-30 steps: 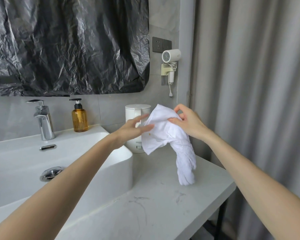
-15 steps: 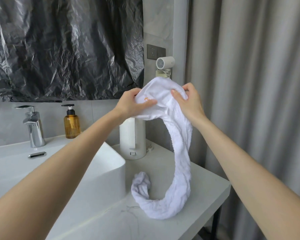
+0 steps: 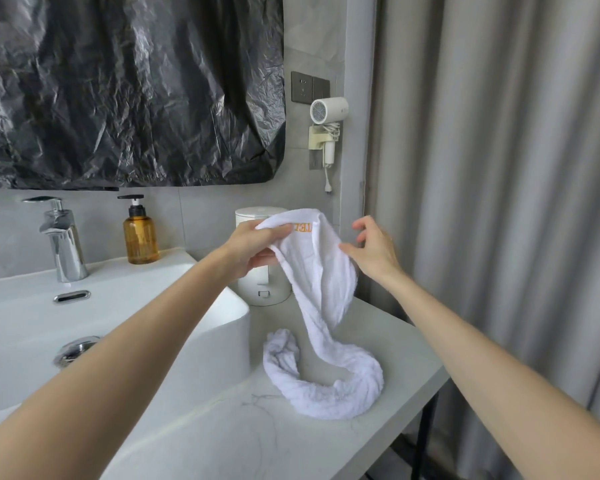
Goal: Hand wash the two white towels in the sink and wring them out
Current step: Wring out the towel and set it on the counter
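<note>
Left hand (image 3: 257,245): grasping the white towel (image 3: 326,289).
Right hand (image 3: 373,249): holding nothing, at towel's 3 o'clock.
Risk: I fear the single grip slips and the towel slides off the countertop (image 3: 222,441).

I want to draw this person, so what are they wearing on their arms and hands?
No sleeves, gloves, rings or watch show. The left hand and right hand are bare; so are the left forearm and right forearm.

I count one white towel (image 3: 326,306), one sink (image 3: 222,341), one tap (image 3: 63,244), one soap bottle (image 3: 141,233), one kettle (image 3: 267,292), one hair dryer (image 3: 328,110), and two hands: my left hand (image 3: 257,252), my right hand (image 3: 374,252).
</note>
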